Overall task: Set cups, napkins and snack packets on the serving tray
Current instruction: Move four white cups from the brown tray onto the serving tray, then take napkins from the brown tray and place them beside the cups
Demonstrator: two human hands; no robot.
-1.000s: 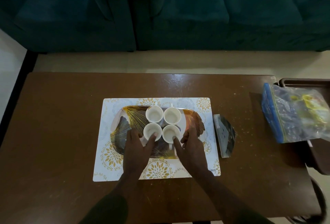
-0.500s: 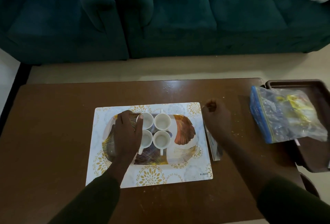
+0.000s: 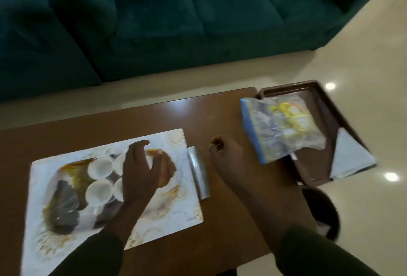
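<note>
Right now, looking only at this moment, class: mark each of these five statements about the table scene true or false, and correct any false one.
1. Four white cups stand on the serving tray. True.
2. The right hand holds the clear zip bag. False: it hovers over the bare table, short of the bag, holding nothing.
3. The zip bag lies partly on a brown tray at the table's right end. True.
4. The left hand is over the serving tray. True.
5. The foil packet lies on the serving tray. False: it lies on the table, by the placemat's right edge.
</note>
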